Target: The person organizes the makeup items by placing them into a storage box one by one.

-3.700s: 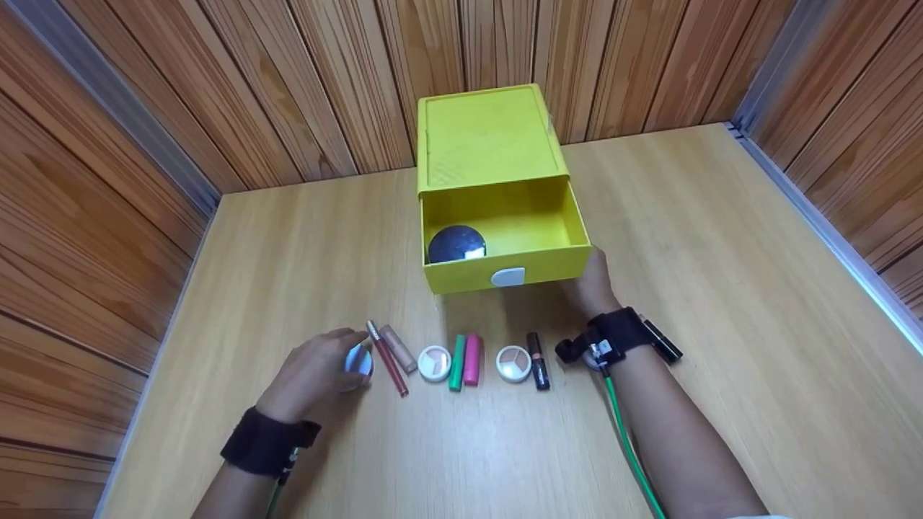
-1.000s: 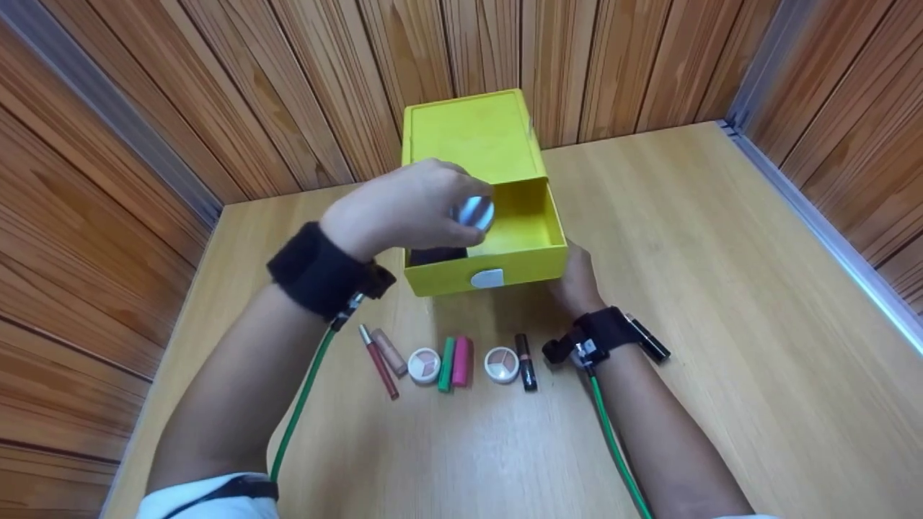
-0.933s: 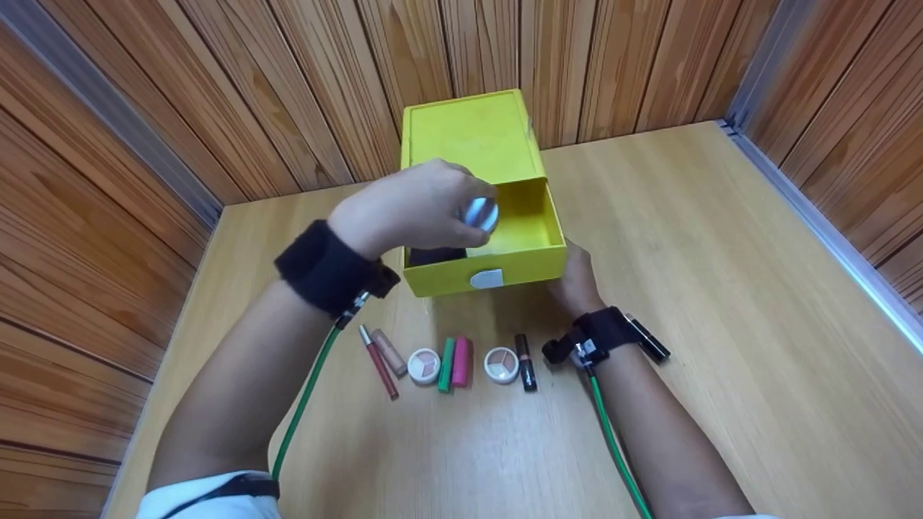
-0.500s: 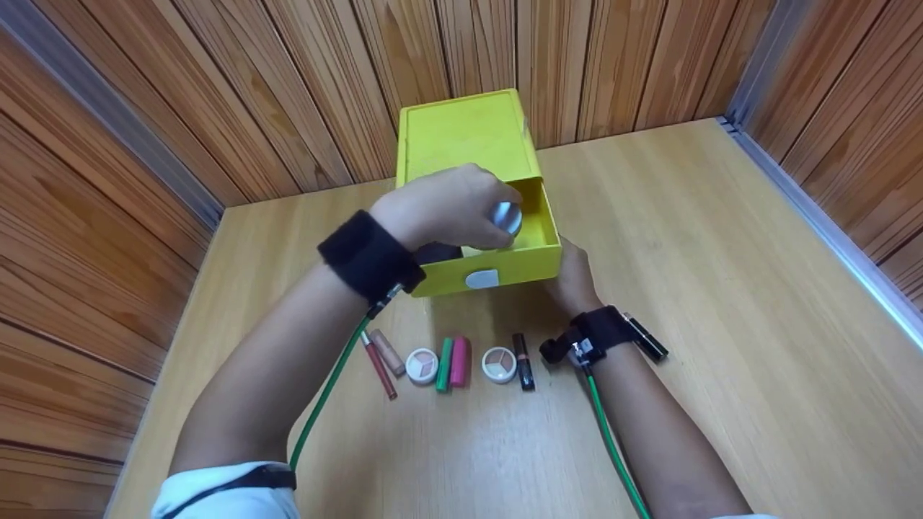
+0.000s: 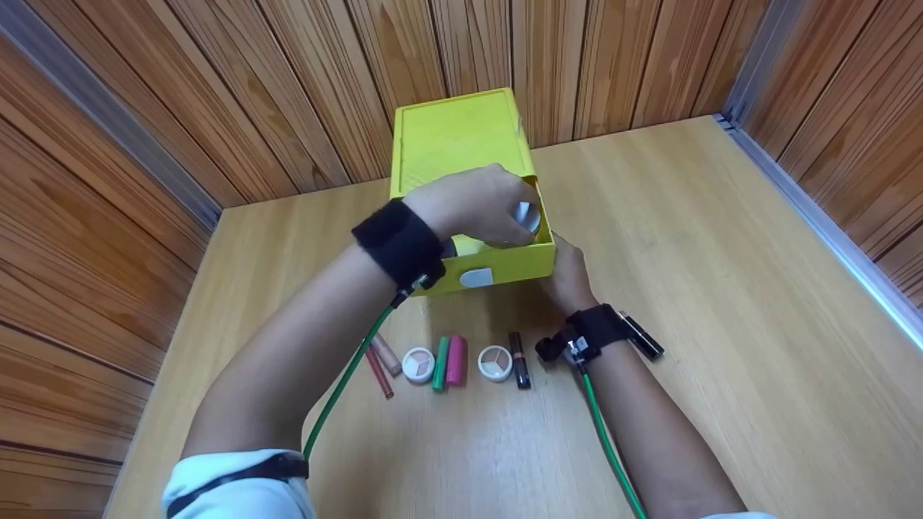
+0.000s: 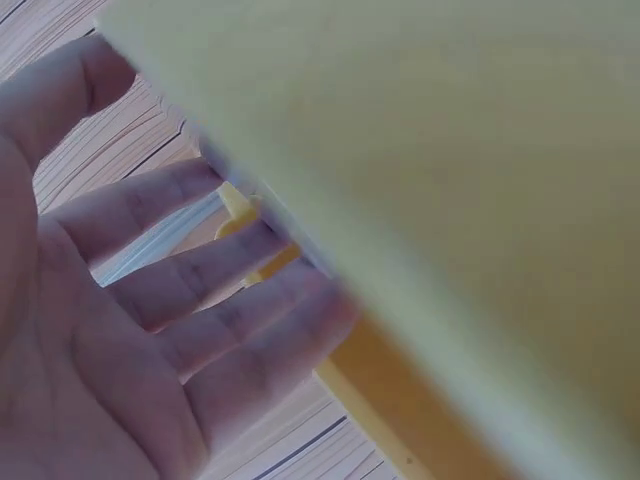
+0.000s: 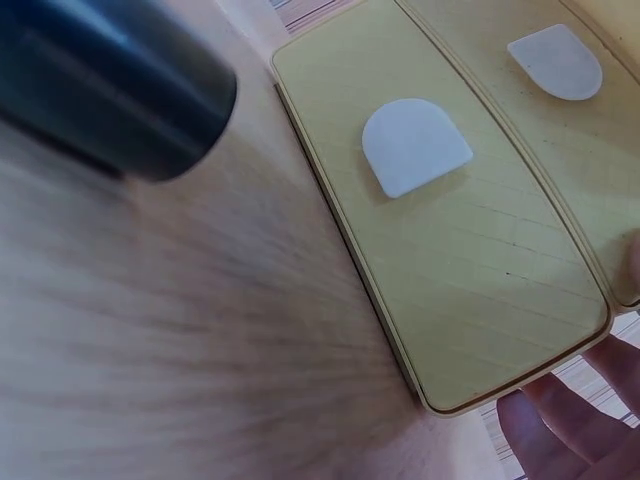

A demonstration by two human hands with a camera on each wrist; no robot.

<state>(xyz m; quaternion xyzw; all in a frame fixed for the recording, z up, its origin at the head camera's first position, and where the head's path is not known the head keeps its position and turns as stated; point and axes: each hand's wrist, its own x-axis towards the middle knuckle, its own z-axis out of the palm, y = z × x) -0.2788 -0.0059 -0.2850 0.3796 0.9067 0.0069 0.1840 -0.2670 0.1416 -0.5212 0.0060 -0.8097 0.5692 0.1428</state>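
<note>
My left hand (image 5: pixel 479 205) reaches into the opened upper drawer of a yellow two-drawer box (image 5: pixel 461 137). It pinches a small round silvery-white compact (image 5: pixel 528 216) near the drawer's right side. In the left wrist view, the fingers (image 6: pixel 190 285) extend behind a pale yellow drawer panel, which hides their tips. A dark round compact (image 5: pixel 450 249) lies at the drawer's left, mostly covered by the hand and wristband. My right hand (image 5: pixel 570 274) rests against the box's right side below the open drawer. Its fingers (image 7: pixel 555 425) touch the lower drawer's edge in the right wrist view.
In front of the box lie a red tube (image 5: pixel 379 373), a pinkish tube (image 5: pixel 386 355), two round palettes (image 5: pixel 418 365), a green tube (image 5: pixel 440 364), a pink tube (image 5: pixel 456 360) and a black tube (image 5: pixel 519 360). Another black tube (image 5: pixel 642 337) lies beside the right wrist.
My left hand has picked the small compact up from the table's left and carried it into the drawer, moving rightward and slightly lower lately. My right hand stays at the box's side.
</note>
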